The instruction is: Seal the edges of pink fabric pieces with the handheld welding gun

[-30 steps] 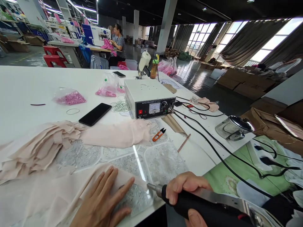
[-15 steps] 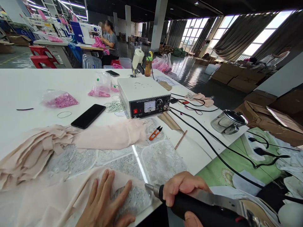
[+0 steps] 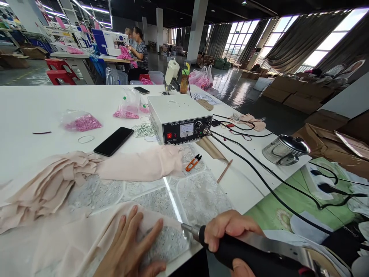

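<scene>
Across the white desk (image 3: pixel 49 104), sheer pink cloth (image 3: pixel 63 238) runs rightward beneath the spread, flat left hand (image 3: pixel 129 246), its narrow end at the metal tip (image 3: pixel 192 230) of the black tool (image 3: pixel 256 254) clasped in the right hand (image 3: pixel 230 224).

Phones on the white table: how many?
2 clearly visible: a large black phone left of the white box, and a smaller phone near the far edge of the table. A dark object right of the box may be a third, partly hidden.
</scene>
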`<state>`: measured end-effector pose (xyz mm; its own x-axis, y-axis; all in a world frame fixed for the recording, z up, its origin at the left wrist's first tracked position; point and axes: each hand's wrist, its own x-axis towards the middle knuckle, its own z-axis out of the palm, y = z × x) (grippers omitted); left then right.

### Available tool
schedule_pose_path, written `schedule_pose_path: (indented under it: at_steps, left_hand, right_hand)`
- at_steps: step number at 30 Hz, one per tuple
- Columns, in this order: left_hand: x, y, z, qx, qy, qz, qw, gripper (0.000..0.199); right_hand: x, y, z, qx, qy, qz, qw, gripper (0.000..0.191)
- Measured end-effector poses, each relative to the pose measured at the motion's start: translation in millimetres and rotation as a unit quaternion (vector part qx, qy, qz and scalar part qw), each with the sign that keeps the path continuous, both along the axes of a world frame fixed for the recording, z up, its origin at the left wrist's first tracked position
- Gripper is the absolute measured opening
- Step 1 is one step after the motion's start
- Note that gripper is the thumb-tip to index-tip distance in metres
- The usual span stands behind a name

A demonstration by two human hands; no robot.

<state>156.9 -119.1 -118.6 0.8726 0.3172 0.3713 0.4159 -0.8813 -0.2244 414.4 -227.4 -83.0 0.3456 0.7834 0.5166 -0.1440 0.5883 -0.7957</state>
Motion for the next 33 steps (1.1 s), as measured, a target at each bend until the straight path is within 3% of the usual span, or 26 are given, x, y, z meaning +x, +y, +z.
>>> schedule_pose_path:
  at_steps: [8,15,22,25,30,33]
  left_hand:
    - [3,0,-5.0,-0.027,0.023,0.019,0.999,0.089]
    - [3,-1,-8.3,-0.066,0.038,0.039,0.996,0.077]
    - [-2,0,-11.6,-0.037,0.046,0.009,0.998,0.079]
    - [0,-2,-9.7,-0.039,0.049,0.011,0.998,0.081]
    - [5,-8,-5.5,-0.059,0.043,0.035,0.997,0.101]
    - [6,-11,-7.2,-0.052,0.034,0.042,0.997,0.106]
  right_hand:
    - [14,-1,0.3,0.006,-0.043,0.072,0.996,0.025]
    - [13,4,0.1,0.029,-0.08,0.06,0.995,0.025]
    - [-12,-4,10.1,-0.034,0.018,-0.068,0.997,0.019]
    - [-13,-7,9.0,-0.028,0.01,-0.046,0.998,0.022]
    - [1,-6,-4.0,-0.021,-0.02,-0.033,0.999,0.019]
    - [9,-2,-8.3,0.018,-0.064,0.023,0.998,0.023]
